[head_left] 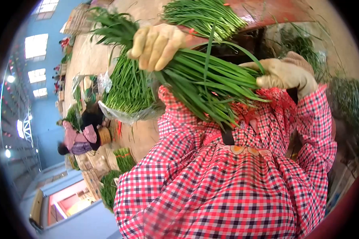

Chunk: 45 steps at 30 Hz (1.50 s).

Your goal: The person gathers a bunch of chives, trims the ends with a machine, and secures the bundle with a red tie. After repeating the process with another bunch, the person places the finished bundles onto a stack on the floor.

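A big bunch of long, flat green chives (215, 75) stretches across in front of my chest. My gloved left hand (157, 47) is closed around it, and dark leaf tips fan out beyond the fist at the upper left. At the other end, my gloved right hand (285, 75) has its thumb and fingers closed on the edge of the bunch. One loose leaf arches over to it. Behind my left hand, a pile of chives (129, 85) lies in a clear plastic wrap (127, 115). More chives (205, 18) rest on a reddish surface (267, 12) at the top.
Loose greens (303, 44) lie at the upper right, with a plastic-covered heap (347, 103) at the right edge. Tied bundles (124, 159) and stacked cartons (93, 175) stand at the lower left. A person (77, 137) works there, and other people appear farther back.
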Tool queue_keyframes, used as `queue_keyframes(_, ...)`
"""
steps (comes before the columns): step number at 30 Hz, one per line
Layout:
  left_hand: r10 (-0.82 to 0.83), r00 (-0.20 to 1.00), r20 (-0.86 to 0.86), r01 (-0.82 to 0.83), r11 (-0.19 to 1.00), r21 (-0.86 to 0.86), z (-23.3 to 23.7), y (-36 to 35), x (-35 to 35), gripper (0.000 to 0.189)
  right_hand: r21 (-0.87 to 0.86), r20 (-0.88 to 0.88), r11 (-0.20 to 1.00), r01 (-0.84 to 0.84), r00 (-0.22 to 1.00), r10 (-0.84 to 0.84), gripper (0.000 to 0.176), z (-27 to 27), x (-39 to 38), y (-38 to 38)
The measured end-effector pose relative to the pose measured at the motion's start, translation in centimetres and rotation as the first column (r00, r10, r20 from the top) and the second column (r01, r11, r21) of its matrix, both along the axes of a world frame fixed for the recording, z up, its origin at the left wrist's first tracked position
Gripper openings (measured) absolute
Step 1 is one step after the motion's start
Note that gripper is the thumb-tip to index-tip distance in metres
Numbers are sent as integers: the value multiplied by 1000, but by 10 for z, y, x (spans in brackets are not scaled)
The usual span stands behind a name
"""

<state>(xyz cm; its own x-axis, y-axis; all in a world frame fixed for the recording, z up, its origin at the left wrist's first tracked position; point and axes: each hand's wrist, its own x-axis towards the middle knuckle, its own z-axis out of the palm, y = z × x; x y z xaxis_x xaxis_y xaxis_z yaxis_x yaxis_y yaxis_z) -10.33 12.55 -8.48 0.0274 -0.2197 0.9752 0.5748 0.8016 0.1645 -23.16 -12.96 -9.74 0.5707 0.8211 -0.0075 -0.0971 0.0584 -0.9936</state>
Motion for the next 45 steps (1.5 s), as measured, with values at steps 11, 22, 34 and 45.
queue_keyframes(11,-4,980,-201,14,999,51,-19,10,16,32,55,48,952,301,952,-303,107,-67,-56,73)
queue_keyframes(22,23,952,-306,-1,997,72,-31,22,17,34,108,-132,843,527,848,-513,80,-58,-78,127)
queue_keyframes(34,108,880,-463,-33,985,167,-68,27,33,35,-79,-73,878,473,875,-478,84,-53,-61,111)
queue_keyframes(45,185,824,-536,-41,962,269,-98,27,71,37,-79,-79,789,609,786,-614,49,-66,-52,116)
